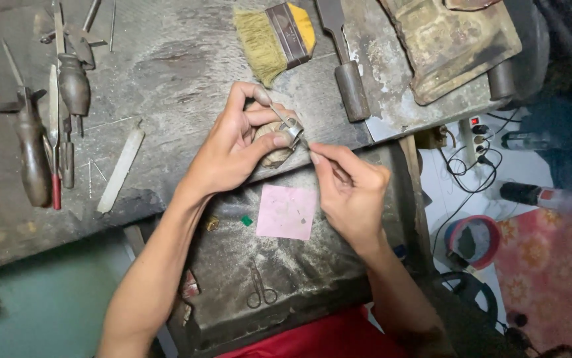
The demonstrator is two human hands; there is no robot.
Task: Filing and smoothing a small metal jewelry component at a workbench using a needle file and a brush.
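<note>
— What is being worked on at the bench (186, 59)?

— A broad silver ring (290, 132) is pinched between the thumb and fingers of the left hand (236, 149) and braced against a worn wooden peg (271, 147) at the bench edge. A thin metal tool (299, 136) is gripped between the fingertips of the right hand (352, 192), its point laid against the ring's outer face.

— How far along can the work be judged?

— The ring is already formed and bright, so shaping appears done; surface work seems to be under way, though no finished pattern can be made out at this size. The ring is not yet set down.

— What is laid out just below the hands?

— A pink paper square (287, 211) is spread on the catch tray (339, 278), with a small green stone (247, 220) just beside it, untouched. Small scissors (259, 289) are seen nearer the body.

— And beyond the hands?

— A yellow-handled brush (274, 36) and a flat-bladed tool with a round handle (347, 66) are seen above them. Wooden-handled gravers (51, 126) and a pale flat file (121, 170) are ranged well to the left.
</note>
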